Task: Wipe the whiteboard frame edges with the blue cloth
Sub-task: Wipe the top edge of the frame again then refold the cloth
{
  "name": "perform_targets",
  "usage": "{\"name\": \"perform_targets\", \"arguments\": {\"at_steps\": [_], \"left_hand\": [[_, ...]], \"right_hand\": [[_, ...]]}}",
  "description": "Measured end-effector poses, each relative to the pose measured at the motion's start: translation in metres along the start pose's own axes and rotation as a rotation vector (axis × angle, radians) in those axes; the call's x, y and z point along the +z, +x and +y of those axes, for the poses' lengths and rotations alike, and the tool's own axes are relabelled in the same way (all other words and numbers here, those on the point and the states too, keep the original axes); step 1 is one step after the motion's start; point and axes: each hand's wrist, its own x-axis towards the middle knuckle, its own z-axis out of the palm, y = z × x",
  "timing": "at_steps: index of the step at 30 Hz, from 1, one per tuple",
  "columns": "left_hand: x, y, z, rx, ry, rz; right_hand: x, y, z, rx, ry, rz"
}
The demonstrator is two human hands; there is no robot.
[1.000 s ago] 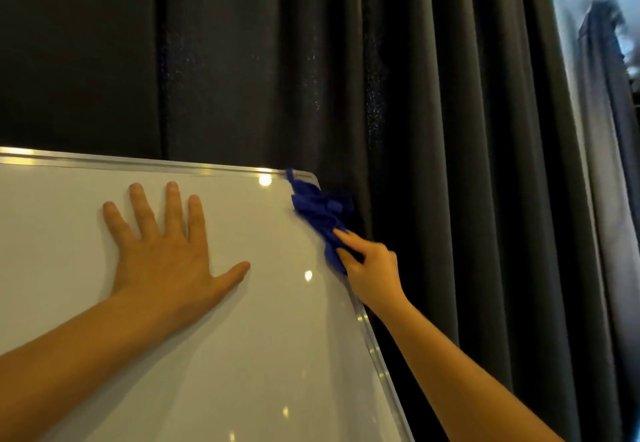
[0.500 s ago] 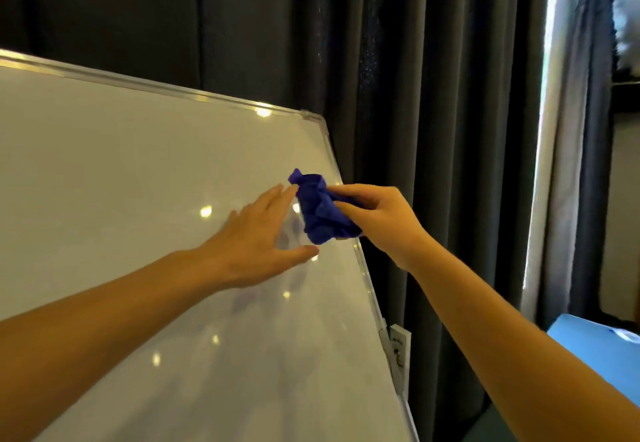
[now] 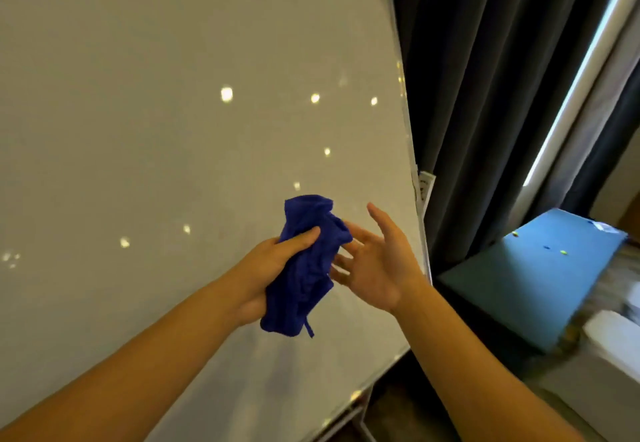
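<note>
The blue cloth (image 3: 306,265) is bunched up and held in front of the whiteboard (image 3: 156,112), clear of the board's surface. My left hand (image 3: 273,261) grips the cloth, thumb pressed across its top. My right hand (image 3: 374,258) is just to the right of the cloth, palm turned toward it, fingers spread, fingertips close to the fabric. The whiteboard's silver right frame edge (image 3: 410,150) runs down just right of my hands, and its bottom edge (image 3: 377,377) slants below them.
Dark grey curtains (image 3: 485,78) hang behind and right of the board. A blue box (image 3: 540,275) sits low on the right beside white objects. A white clip or tag (image 3: 425,192) sticks out from the right frame edge. Part of the stand (image 3: 363,417) shows beneath the board.
The cloth has passed from my right hand into my left. Both hands dropped from the top right corner to the board's lower right area, and the view tilted downward.
</note>
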Motion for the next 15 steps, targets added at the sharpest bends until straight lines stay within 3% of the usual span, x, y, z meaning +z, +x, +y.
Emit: {"name": "perform_targets", "arguments": {"at_steps": [4,7,10,15], "left_hand": [[0.006,-0.022,-0.080,-0.072,-0.309,0.159],[0.020,-0.042,-0.133,-0.144,-0.437,0.181],[0.035,-0.059,-0.177,-0.204,-0.435,0.268],[0.080,-0.061,-0.228,-0.185,-0.333,0.217]], "right_hand": [[-0.026,-0.041,0.102,0.180,0.028,0.057],[-0.035,-0.068,0.148,0.166,-0.068,0.101],[-0.059,-0.095,0.170,0.135,-0.085,0.222],[-0.126,-0.149,0.167,0.064,-0.030,0.387]]}}
